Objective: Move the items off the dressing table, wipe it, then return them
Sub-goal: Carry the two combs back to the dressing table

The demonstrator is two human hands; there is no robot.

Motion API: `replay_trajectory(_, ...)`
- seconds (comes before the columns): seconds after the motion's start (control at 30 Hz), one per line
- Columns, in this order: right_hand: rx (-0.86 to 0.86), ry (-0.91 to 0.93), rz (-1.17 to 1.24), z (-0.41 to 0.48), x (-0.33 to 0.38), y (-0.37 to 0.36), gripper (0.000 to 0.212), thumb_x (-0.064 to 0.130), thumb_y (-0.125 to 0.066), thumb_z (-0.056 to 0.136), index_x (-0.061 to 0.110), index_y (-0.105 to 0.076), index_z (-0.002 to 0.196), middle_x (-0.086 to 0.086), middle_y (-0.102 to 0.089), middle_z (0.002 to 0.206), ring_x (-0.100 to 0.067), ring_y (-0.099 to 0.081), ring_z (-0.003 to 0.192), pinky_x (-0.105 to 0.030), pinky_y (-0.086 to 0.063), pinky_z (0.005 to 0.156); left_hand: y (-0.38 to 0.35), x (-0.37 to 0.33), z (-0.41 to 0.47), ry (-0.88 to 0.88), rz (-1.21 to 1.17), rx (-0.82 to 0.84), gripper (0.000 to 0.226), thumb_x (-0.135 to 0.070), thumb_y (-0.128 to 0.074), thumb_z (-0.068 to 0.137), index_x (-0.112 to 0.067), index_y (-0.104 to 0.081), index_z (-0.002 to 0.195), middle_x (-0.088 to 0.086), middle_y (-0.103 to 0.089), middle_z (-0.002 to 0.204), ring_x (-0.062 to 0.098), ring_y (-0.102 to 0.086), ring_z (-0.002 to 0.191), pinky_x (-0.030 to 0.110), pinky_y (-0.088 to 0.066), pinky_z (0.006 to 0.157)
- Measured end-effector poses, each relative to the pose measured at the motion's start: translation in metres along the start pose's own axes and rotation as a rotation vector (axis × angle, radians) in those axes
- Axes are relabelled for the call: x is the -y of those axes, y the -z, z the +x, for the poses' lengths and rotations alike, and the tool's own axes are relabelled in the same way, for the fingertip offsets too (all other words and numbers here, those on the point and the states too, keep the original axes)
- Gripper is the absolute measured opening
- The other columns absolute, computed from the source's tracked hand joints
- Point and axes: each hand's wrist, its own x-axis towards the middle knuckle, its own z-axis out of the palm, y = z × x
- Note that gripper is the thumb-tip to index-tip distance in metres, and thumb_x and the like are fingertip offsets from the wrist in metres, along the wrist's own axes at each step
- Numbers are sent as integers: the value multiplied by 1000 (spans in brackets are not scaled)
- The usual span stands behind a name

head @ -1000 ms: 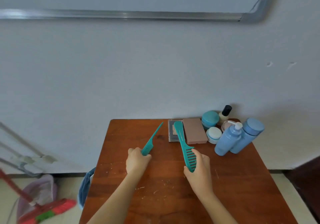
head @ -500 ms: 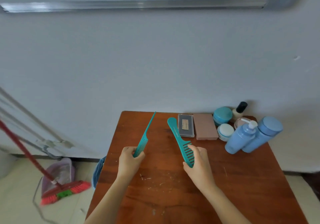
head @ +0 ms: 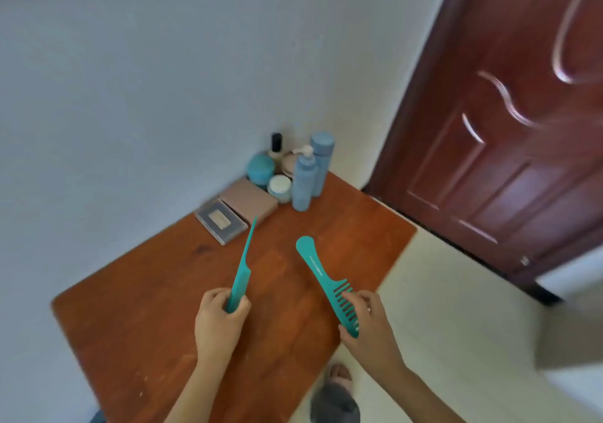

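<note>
Left hand (head: 219,321): the grip was closed around the toothed end of the tail comb (head: 240,269), fingers wrapped over it, held above the worktop (head: 137,308).
Tail comb: thin teal plastic whose pointed tail ran up toward the dark case; it looked light and stiff, likely a little springy at the tail, so the toothed body was the firmer place to hold.
Dark case (head: 221,221): a flat box lying on the worktop against the wall, just left of the brown box; it probably needed a pinch across its short sides, since it lay too flat to scoop.
Brown box (head: 249,201): a flat, matte block touching the dark case's right edge; it looked rigid and easy to hold.
Teal jar (head: 260,168): a round, lidded jar behind the brown box, near the wall; possibly glass, so heavier and breakable.
White jar (head: 279,187): small, just right of the brown box, beside the pump bottle.
Pump bottle (head: 303,182): tall and blue, upright right of the white jar; top-heavy, best taken round the body, not the pump.
Blue bottle (head: 321,164): taller, standing close behind the pump bottle; smooth and maybe slippery.
Wide comb (head: 326,284): thick teal plastic, held off the worktop's right edge, handle pointing toward the bottles; stiff and light.
Right hand (head: 368,321): the grip pinched the wide comb's teeth, thumb on top.
</note>
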Motion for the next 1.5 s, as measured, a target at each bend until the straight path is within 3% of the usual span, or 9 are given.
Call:
replay_trajectory(0.1, -109, -185, 44, -57, -11, 13, 50, 3, -66, 73, 8, -53, 121, -5, -40, 118, -18, -48, 102, -19, -40, 87, -12, -4, -28, -104, 21, 141, 20, -14, -65, 80, -2, -67, 96, -2, -53, 97, 16, -54, 85, 24, -34, 75)
replay_trajectory(0.23, -326, -371, -8, -122, -46, 54, 61, -2, -71, 65, 24, -50, 116, -15, -48, 113, -27, -57, 91, -22, -42, 77, -53, -36, -70, -330, 103, 391, 20, -17, -65, 80, -5, -68, 96, -1, -54, 99, 16, -54, 84, 25, -37, 74)
replay_trajectory(0.37, -480, -586, -15, -186, -76, 93, 54, 0, -68, 71, 8, -52, 122, -14, -45, 118, -28, -54, 97, -22, -40, 77, -95, -76, -129, -539, 121, 580, 19, -17, -67, 77, -1, -67, 89, -2, -51, 92, 17, -53, 76, 24, -34, 69)
replay_trajectory(0.57, -652, -783, -37, -291, -125, 133, 54, 2, -67, 72, 8, -50, 123, -12, -45, 115, -28, -54, 95, -25, -42, 73, -154, -119, -245, -766, 173, 762, 19, -22, -62, 80, -6, -65, 89, -9, -46, 92, 12, -50, 78, 21, -34, 70)
replay_trajectory(0.73, -754, -846, -19, -381, -181, 173, 53, 3, -67, 73, 8, -50, 124, -11, -44, 114, -28, -53, 96, -26, -43, 75, -195, -143, -348, -800, 229, 802, 14, -26, -61, 81, -13, -62, 75, -9, -46, 91, 12, -50, 74, 23, -34, 63)
replay_trajectory(0.87, -816, -855, -20, -446, -226, 204, 53, 3, -66, 73, 9, -50, 123, -10, -44, 112, -27, -52, 95, -25, -43, 72, -225, -157, -433, -787, 207, 836, 31, -25, -62, 80, -29, -42, 57, -8, -49, 90, 13, -51, 69, 25, -32, 55)
replay_trajectory(1.1, -808, -843, -46, -501, -289, 241, 54, 6, -68, 73, 10, -50, 124, -12, -46, 114, -28, -52, 98, -33, -52, 76, -265, -180, -532, -864, 216, 903, 27, -30, -60, 83, -31, -43, 61, -11, -49, 89, 6, -51, 65, 19, -36, 55)
replay_trajectory(1.33, -852, -835, -77, -494, -349, 287, 55, 6, -67, 72, 11, -51, 124, -12, -47, 114, -29, -53, 98, -34, -50, 74, -337, -225, -534, -856, 211, 846, 14, -27, -59, 84, -19, -55, 73, -5, -52, 92, 17, -55, 71, 29, -42, 61)
replay_trajectory(1.5, -865, -880, -158, -484, -403, 354, 54, 9, -67, 75, 11, -49, 125, -11, -46, 117, -30, -53, 101, -37, -51, 80, -414, -288, -543, -824, 155, 865, 16, -26, -59, 84, -11, -59, 76, 2, -54, 91, 20, -53, 72, 27, -35, 56)
